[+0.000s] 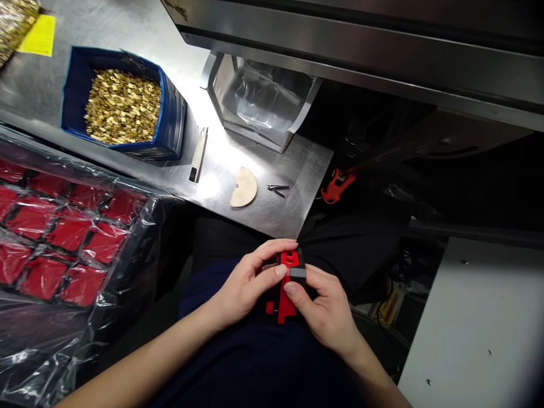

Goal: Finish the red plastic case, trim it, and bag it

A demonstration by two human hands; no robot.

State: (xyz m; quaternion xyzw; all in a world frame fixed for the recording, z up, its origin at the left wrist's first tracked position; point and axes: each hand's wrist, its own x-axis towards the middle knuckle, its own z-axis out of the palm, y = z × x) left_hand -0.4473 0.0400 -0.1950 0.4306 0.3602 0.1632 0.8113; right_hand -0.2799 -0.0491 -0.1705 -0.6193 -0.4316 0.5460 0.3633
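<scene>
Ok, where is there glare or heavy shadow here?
In the head view, white glare on the silvery metal tabletop beside the grey plastic bin; same view, deep shadow around the bright orange plastic tool; same view, the red-and-black boxy device is dimmer than the tabletop.

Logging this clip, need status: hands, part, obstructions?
Left hand, right hand: both gripping red-and-black part. Steel bench corner just beyond; no obstruction seen.

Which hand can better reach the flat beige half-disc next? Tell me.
Probably the left hand: it lies nearer the flat beige half-disc, though both it and the right hand hold the boxy red-and-black device.
</scene>
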